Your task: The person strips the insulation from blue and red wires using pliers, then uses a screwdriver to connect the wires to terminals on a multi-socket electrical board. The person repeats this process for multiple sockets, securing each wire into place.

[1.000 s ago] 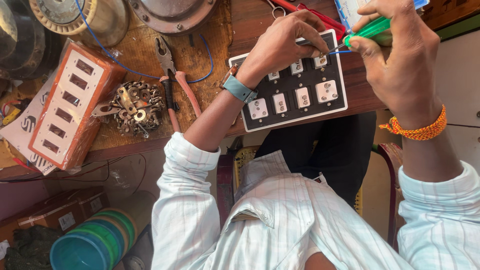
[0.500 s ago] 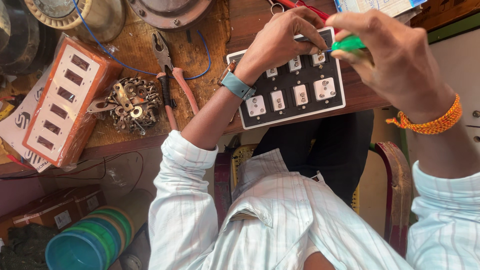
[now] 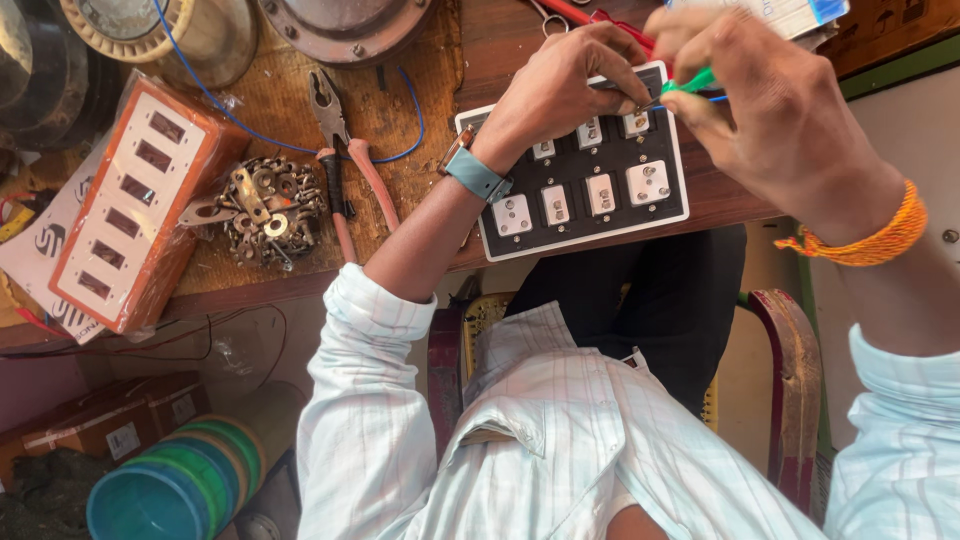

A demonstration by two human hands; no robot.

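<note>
Hands point(image 3: 640, 90) on glossy black switchboard point(image 3: 580, 190), green screwdriver point(image 3: 692, 82)

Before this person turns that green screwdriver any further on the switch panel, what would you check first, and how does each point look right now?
1. Left hand steadies the black switch panel: ok, it rests on the upper edge.
2. Right hand grips the green screwdriver: ok.
3. Tip seated in a screw: cannot tell, fingers hide it.
4. Panel lies flat on the wooden bench: ok, though its near edge is at the bench edge.
5. Pliers clear of the hands: ok, they lie apart to the left.
6. Blue wire near the tip: cannot tell whether it is clear.
</note>
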